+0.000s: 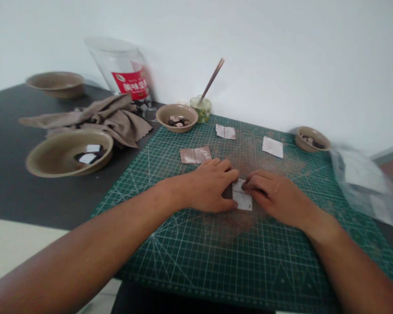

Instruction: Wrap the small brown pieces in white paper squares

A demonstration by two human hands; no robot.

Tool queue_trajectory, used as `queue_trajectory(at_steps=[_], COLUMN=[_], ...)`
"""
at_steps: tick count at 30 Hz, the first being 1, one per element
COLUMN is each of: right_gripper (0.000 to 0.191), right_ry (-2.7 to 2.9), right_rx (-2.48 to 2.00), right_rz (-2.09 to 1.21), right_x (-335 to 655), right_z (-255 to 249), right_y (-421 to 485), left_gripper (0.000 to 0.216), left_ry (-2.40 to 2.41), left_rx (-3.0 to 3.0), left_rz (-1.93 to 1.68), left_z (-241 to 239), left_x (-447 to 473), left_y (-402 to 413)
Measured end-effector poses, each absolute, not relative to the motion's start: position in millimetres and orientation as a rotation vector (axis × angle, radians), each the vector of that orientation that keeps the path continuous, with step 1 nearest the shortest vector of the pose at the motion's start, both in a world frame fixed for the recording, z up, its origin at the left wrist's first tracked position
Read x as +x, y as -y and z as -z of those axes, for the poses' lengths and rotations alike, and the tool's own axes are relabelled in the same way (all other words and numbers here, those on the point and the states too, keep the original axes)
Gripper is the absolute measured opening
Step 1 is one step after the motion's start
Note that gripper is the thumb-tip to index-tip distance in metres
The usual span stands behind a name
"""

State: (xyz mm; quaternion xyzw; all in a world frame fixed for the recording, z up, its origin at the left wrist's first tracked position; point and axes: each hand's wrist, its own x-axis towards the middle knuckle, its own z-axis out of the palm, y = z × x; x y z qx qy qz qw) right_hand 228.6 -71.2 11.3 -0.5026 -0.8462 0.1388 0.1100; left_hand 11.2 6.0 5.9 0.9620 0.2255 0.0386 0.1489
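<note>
A small white square of paper (244, 200) with a dark line across it lies on the green cutting mat (196, 248). My left hand (212, 185) rests at its left side, thumb and forefinger apart and touching the lower and upper left edges. Over the paper's upper right part, my right hand (277, 194) has its fingertips pinched together. What it holds, if anything, is hidden by the fingers. Brownish dust smears the mat around both hands. Just beyond my left hand lies a brown-stained paper square (195, 155).
More paper squares (225, 131) (273, 147) lie farther back. Bowls with small pieces stand behind (163, 114), right (327, 144) and left (36, 163). A cloth (101, 115), clear jar (109, 61), cup with sticks (203, 114), another bowl (55, 83) and plastic bag (363, 183) surround the mat.
</note>
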Motion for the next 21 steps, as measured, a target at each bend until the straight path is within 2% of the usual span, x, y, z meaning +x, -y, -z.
queue_trajectory(at_steps=[5,10,14,19,21], right_gripper=[0.016,0.015,0.015,0.015,0.014], right_ry=[2.584,2.47,2.583,2.48,2.481], right_rx=[-1.328,-1.492,-1.346,-1.439,-1.457], right_rz=[-0.595,-0.42,-0.617,-0.426,-0.456], right_x=[228.1,229.1,228.7,228.9,232.1], right_z=[-12.9,-13.2,-15.4,-11.1,-12.4], right_y=[73.0,70.0,72.5,69.4,68.4], left_gripper=[0.042,0.042,0.041,0.04,0.041], left_ry=[-0.636,-0.639,-0.634,-0.646,-0.655], left_rx=[2.774,2.77,2.762,2.76,2.762], left_rz=[-0.115,-0.112,-0.119,-0.126,-0.122], left_z=[-5.2,-6.3,-6.4,-4.8,-4.2], left_x=[10.7,10.5,10.3,10.3,10.2], left_y=[-5.9,-5.9,-5.6,-5.7,-5.8])
